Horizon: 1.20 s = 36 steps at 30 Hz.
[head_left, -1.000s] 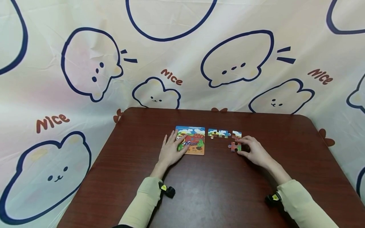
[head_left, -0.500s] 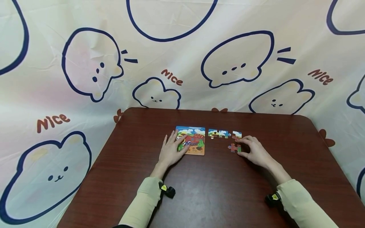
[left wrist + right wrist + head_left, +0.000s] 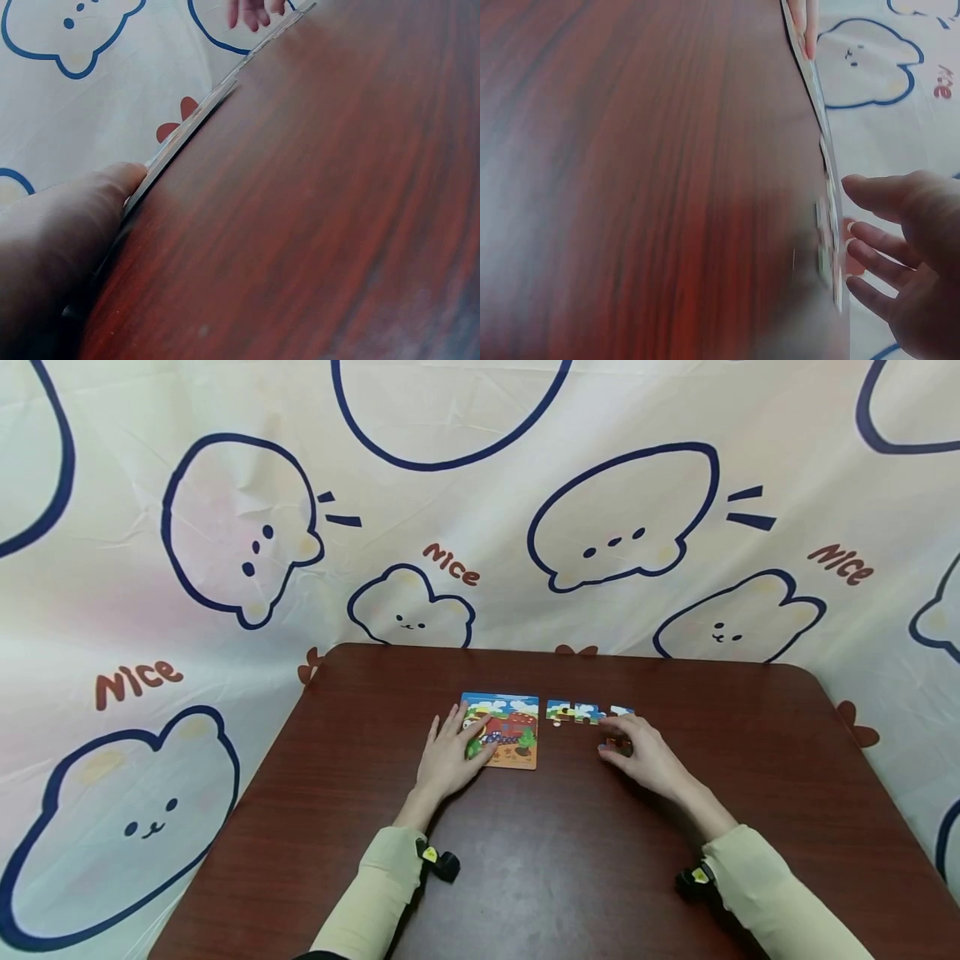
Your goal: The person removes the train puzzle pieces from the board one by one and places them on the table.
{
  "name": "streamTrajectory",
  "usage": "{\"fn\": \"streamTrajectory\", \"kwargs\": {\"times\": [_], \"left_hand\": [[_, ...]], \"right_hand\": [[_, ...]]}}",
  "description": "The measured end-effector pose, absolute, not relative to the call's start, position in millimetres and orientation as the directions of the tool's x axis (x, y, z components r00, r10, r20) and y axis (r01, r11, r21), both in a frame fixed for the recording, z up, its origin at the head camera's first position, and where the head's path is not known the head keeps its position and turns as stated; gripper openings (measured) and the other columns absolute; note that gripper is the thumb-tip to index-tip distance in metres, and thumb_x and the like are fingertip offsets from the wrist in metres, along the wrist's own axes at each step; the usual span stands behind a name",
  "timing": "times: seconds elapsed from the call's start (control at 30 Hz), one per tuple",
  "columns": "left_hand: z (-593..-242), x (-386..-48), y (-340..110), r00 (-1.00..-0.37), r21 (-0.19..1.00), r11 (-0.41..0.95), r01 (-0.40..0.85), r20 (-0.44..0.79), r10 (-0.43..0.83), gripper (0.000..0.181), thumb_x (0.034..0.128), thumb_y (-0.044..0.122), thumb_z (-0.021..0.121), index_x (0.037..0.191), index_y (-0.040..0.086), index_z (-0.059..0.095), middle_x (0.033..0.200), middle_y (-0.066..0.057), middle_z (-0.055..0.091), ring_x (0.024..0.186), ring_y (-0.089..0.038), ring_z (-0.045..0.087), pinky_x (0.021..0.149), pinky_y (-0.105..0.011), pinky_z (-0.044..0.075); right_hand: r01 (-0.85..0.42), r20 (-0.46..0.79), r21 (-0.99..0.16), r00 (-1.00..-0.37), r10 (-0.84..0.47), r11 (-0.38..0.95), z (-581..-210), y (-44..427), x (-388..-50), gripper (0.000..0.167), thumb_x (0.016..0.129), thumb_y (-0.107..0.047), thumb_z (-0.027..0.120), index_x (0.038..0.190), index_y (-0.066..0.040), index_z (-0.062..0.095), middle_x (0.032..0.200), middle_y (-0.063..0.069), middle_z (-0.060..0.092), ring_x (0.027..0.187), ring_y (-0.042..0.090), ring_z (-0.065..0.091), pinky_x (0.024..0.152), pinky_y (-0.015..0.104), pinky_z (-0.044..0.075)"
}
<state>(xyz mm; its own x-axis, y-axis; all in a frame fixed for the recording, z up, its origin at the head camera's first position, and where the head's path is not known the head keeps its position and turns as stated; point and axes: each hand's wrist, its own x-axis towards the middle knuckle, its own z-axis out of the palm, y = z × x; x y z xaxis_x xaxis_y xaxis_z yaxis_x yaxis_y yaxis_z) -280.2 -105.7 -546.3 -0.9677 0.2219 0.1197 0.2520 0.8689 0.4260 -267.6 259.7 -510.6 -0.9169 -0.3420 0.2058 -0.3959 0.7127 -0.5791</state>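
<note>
Jigsaw pcs (image 3: pixel 581 712) are seen laid toward the far edge of a dark wood-grain table (image 3: pixel 540 860), just R of a train-picture board (image 3: pixel 517 727). Some are partly hidden by the R hand (image 3: pixel 647 756), thumb & fingers parted; contact can't be told. The board's L side is covered by the L hand (image 3: pixel 447 758), fingers spread. Behind, a "Nice" cartoon backdrop (image 3: pixel 495 510) is shown.

1. Head cam: high, set back, faces forward and down over left hand (image 3: pixel 448 758), right hand (image 3: pixel 651 760), most of the table (image 3: pixel 547 868), cloth (image 3: pixel 480 518) behind.
2. Left wrist cam: low, close by the left hand — skims the table, rolled.
3. Right wrist cam: also low, close — rolled the other way.
4. Both wrist views share the board (image 3: pixel 515 728) edge-on, part of each hand.
</note>
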Motion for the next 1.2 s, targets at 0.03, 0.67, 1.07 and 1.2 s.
{"fn": "streamTrajectory", "kwargs": {"times": [0.03,0.67,1.07,1.2], "left_hand": [[-546,-280,-105,-0.967,0.426,0.868,0.253,0.119,0.224,0.067,0.1063,0.062,0.061,0.166,0.034,0.051,0.183,-0.011,0.028,0.173,-0.031,0.023,0.142,-0.061,0.01],[-545,-281,-105,-0.969,0.394,0.886,0.246,0.092,0.229,0.072,0.1083,0.063,0.057,0.17,0.029,0.045,0.185,-0.011,0.023,0.174,-0.03,0.019,0.142,-0.06,0.008],[-546,-283,-108,-0.972,0.363,0.901,0.236,0.072,0.226,0.082,0.1095,0.064,0.054,0.174,0.017,0.036,0.185,-0.011,0.022,0.174,-0.03,0.019,0.142,-0.059,0.008],[-546,-282,-105,-0.969,0.369,0.897,0.245,0.077,0.233,0.082,0.1093,0.063,0.054,0.173,0.016,0.037,0.185,-0.012,0.023,0.174,-0.03,0.019,0.142,-0.059,0.009]], "right_hand": [[-0.4,0.205,-0.582,-0.915,-0.348,0.708,-511,256,-269,0.05,0.1,-0.008,0.081,0.145,0.003,0.066,0.138,0.025,0.069,0.122,0.041,0.072,0.099,0.058,0.062],[-0.412,0.081,-0.648,-0.874,-0.48,0.641,-498,159,-293,0.057,0.106,-0.019,0.076,0.158,-0.006,0.058,0.157,0.019,0.063,0.147,0.04,0.06,0.12,0.061,0.052],[-0.527,0.143,-0.564,-0.821,-0.554,0.636,-530,134,-324,0.048,0.107,-0.023,0.074,0.15,-0.004,0.064,0.143,0.017,0.071,0.137,0.037,0.065,0.113,0.057,0.056],[-0.557,0.18,-0.493,-0.817,-0.548,0.669,-543,133,-330,0.045,0.105,-0.026,0.076,0.145,-0.007,0.068,0.138,0.014,0.074,0.136,0.038,0.064,0.114,0.061,0.054]]}}
